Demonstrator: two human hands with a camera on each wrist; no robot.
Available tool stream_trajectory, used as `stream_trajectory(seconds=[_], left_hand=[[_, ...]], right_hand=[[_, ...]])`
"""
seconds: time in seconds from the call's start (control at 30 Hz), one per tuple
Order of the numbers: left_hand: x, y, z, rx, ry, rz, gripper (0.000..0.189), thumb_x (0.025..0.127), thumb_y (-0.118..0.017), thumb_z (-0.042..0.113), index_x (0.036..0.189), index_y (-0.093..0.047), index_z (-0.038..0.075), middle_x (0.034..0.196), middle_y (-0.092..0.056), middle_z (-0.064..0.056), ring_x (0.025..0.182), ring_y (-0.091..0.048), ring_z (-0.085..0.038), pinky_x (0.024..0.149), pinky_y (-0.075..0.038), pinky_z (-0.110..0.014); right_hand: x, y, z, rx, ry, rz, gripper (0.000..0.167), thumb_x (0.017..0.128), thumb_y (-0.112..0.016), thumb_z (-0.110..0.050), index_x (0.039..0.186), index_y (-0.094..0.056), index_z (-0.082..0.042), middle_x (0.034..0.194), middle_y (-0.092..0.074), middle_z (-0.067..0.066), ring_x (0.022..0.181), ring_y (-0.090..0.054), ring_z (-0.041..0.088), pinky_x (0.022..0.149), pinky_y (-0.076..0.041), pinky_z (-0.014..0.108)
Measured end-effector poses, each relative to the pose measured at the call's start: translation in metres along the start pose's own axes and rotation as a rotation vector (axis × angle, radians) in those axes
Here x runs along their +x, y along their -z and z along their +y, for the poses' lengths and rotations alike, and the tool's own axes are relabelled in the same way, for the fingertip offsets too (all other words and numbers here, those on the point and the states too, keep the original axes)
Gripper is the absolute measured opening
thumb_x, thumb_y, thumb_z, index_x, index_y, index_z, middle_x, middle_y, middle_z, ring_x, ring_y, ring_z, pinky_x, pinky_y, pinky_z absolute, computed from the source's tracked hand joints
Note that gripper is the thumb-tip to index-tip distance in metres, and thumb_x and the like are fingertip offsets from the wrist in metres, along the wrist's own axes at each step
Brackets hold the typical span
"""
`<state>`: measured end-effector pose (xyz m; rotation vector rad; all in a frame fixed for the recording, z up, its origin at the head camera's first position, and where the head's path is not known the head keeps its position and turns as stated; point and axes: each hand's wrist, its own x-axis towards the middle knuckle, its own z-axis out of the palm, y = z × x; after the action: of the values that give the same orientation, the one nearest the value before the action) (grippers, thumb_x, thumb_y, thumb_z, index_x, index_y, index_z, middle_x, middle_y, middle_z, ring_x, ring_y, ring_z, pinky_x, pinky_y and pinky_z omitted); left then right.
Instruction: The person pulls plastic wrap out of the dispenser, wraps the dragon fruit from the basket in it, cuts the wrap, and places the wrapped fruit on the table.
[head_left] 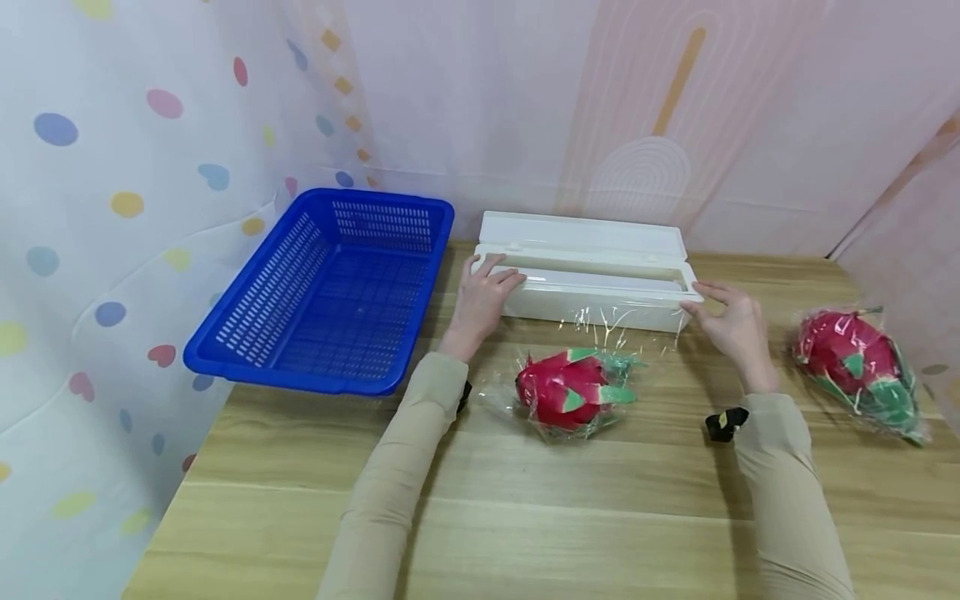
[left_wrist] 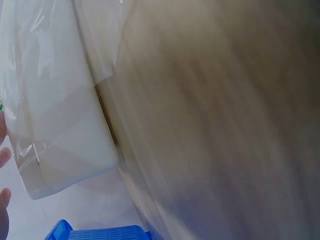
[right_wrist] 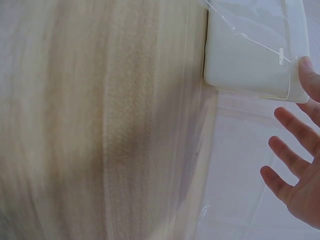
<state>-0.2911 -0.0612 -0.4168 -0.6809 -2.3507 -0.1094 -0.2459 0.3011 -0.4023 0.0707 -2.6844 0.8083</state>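
A long white cling film box (head_left: 592, 308) stands at the back of the table with its lid (head_left: 581, 229) tipped back and a white roll inside. Clear cling film (head_left: 611, 325) hangs over its front in creases. My left hand (head_left: 480, 296) holds the box's left end, thumb on the front top edge. At the other end, my right hand (head_left: 731, 325) pinches the front corner between thumb and index finger; the remaining fingers (right_wrist: 287, 155) spread apart in the right wrist view. A wrapped dragon fruit (head_left: 566, 392) lies between the forearms, in front of the box.
To the left sits a blue plastic basket (head_left: 318, 383) with slotted walls, its rim near my left forearm. Another wrapped dragon fruit (head_left: 855, 358) lies at the right. A patterned curtain (head_left: 510, 108) hangs behind the wooden table (head_left: 562, 525).
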Motion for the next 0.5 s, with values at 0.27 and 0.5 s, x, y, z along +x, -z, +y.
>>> stream_trajectory(seconds=[0.27,0.5], left_hand=[[-0.005,0.009,-0.002,0.021,0.122,-0.024,0.029,0.085,-0.061,-0.001,0.102,-0.073,0.019,0.104,-0.074,0.003,0.121,-0.057,-0.019,0.105,-0.039,-0.048],[-0.009,0.012,-0.004,0.039,0.204,-0.031,0.029,0.085,-0.059,-0.002,0.101,-0.073,0.018,0.104,-0.074,0.001,0.121,-0.057,-0.022,0.105,-0.037,-0.049]], right_hand=[[0.0,0.001,-0.001,0.009,0.009,0.002,0.046,0.086,-0.07,-0.033,0.12,-0.064,-0.003,0.129,-0.058,0.022,0.032,-0.029,0.001,0.038,-0.032,0.022],[-0.001,0.0,-0.002,0.003,0.009,0.008,0.044,0.086,-0.069,-0.03,0.12,-0.064,-0.002,0.128,-0.059,0.022,0.045,-0.051,0.015,0.057,-0.048,0.029]])
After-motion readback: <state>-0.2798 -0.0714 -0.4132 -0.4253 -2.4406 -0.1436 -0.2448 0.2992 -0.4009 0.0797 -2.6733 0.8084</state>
